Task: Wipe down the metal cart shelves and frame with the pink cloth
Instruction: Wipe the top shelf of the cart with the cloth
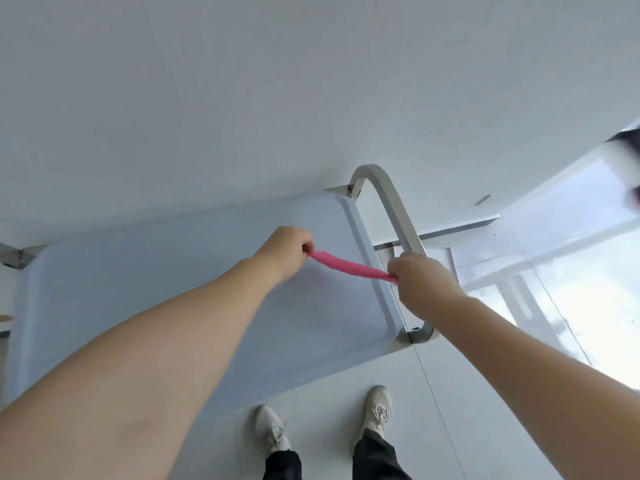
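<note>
The pink cloth (349, 266) is pulled out into a narrow band between both hands, above the right part of the metal cart's top shelf (173, 292). My left hand (289, 249) grips its left end over the shelf. My right hand (424, 282) grips its right end right by the cart's curved metal handle (393, 206), which arches off the shelf's right edge. Whether the cloth touches the shelf I cannot tell.
The cart stands against a white wall (242, 98). My two feet in pale shoes (273, 427) stand on the light floor just in front of it. To the right are a glass pane and its frame (554, 271), with a blurred dark object (627, 140) at the far right edge.
</note>
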Demonstrator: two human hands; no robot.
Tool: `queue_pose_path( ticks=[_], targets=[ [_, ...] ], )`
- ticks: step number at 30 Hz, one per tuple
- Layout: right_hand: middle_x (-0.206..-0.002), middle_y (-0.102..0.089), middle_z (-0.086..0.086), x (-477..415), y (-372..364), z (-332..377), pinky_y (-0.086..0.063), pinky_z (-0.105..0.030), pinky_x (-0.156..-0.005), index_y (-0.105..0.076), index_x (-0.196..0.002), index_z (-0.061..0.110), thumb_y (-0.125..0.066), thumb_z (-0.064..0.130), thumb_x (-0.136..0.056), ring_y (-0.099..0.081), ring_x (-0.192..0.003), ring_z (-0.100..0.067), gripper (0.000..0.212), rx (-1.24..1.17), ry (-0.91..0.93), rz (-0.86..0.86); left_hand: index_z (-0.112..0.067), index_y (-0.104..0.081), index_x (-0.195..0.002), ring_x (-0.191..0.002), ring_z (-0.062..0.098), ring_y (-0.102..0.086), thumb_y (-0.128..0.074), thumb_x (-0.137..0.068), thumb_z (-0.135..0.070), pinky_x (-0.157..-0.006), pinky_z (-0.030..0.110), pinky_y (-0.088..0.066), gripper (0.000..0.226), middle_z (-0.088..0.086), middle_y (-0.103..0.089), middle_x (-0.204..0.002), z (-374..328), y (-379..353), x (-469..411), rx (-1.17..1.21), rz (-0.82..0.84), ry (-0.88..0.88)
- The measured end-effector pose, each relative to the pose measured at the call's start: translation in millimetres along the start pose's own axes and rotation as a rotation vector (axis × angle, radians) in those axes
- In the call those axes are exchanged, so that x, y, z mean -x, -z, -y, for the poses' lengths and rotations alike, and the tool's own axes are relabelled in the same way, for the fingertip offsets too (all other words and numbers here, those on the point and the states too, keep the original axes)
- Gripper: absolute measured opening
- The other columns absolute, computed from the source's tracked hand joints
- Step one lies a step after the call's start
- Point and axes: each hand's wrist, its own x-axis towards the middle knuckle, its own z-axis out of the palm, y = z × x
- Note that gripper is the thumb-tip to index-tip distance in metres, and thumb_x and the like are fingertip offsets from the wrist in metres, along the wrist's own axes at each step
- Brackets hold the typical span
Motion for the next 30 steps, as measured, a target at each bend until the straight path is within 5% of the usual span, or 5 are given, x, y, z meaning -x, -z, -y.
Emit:
queue_pose_path(
  ticks=[13, 18, 22, 26, 30],
  targets=[
    [-0.098, -0.058, 0.000, 29, -143, 54, -0.050, -0.033, -0.076, -0.062, -0.097, 0.021, -0.046, 0.009, -0.086, -0.057, -0.095, -0.024, 0.023, -0.099, 0.198, 0.387, -0.005, -0.069, -0.104, -0.113, 0.029, -0.054, -0.050, -0.083, 0.001, -0.097, 0.033, -0.042, 0.029, 0.009, -0.059, -0.121, 60, -89, 55, -0.036, 0.189, -0.008],
    [-0.100, -0.057, -0.003, 9, -145, 47, -0.047, -0.032, -0.073, -0.064, -0.104, 0.015, -0.048, 0.007, -0.088, -0.058, -0.098, -0.027, 0.024, -0.046, 0.360, 0.225, -0.008, -0.059, -0.126, -0.130, 0.025, -0.040, -0.050, -0.089, -0.006, -0.106, 0.027, -0.029, 0.038, 0.010, -0.045, -0.141, 53, -98, 73, -0.035, 0.096, -0.015],
    [-0.118, -0.064, -0.019, -24, -159, 41, -0.055, -0.049, -0.081, -0.067, -0.111, 0.005, -0.076, 0.000, -0.069, -0.063, -0.107, -0.039, 0.043, -0.028, 0.540, -0.040, -0.006, -0.051, -0.133, -0.134, 0.032, -0.036, -0.055, -0.088, -0.011, -0.112, 0.040, -0.030, 0.045, 0.016, -0.040, -0.145, 60, -114, 93, -0.081, -0.036, 0.103],
    [-0.139, -0.051, -0.016, -38, -182, 39, -0.032, -0.050, -0.105, -0.056, -0.131, 0.007, -0.042, 0.030, -0.093, -0.049, -0.127, -0.038, 0.047, 0.090, 0.668, -0.075, 0.001, -0.060, -0.119, -0.118, 0.041, -0.052, -0.051, -0.082, -0.023, -0.101, 0.051, -0.040, 0.046, 0.024, -0.053, -0.131, 64, -141, 117, -0.171, -0.075, 0.174],
    [-0.149, -0.039, -0.012, -40, -199, 34, -0.016, -0.045, -0.116, -0.043, -0.142, 0.010, -0.030, 0.041, -0.096, -0.036, -0.137, -0.035, 0.057, 0.124, 0.695, -0.056, -0.002, -0.055, -0.127, -0.127, 0.039, -0.046, -0.038, -0.083, -0.036, -0.105, 0.054, -0.035, 0.058, 0.021, -0.046, -0.140, 63, -162, 120, -0.234, -0.102, 0.209]
  ],
)
